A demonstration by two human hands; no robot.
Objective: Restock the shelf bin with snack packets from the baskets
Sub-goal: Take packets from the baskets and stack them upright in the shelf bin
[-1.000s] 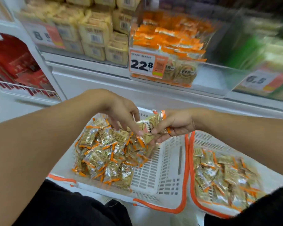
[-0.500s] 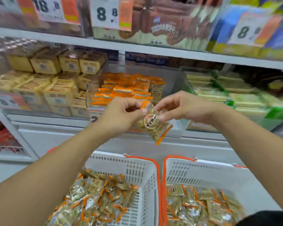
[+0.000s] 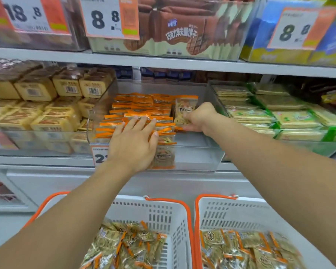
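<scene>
A clear shelf bin (image 3: pixel 194 158) on the middle shelf holds rows of orange-edged snack packets (image 3: pixel 142 105). My left hand (image 3: pixel 133 144) lies flat with fingers spread on the front rows of packets, reaching over the bin's front wall. My right hand (image 3: pixel 199 118) is inside the bin's right part, fingers closed on one upright snack packet (image 3: pixel 185 107) beside the rows. Two white baskets with orange rims stand below: the left basket (image 3: pixel 163 212) and the right basket (image 3: pixel 231 214), each holding several of the same packets.
A price tag (image 3: pixel 99 157) hangs on the bin front, partly behind my left wrist. Yellow boxed snacks (image 3: pixel 39 115) fill the bin to the left, green packs (image 3: pixel 283 117) the one to the right. The upper shelf (image 3: pixel 163 64) carries brown biscuit packs.
Both hands moved from holding one packet in front of the bin to inside it. The left hand let go and now rests on the rows; the right hand keeps the packet.
</scene>
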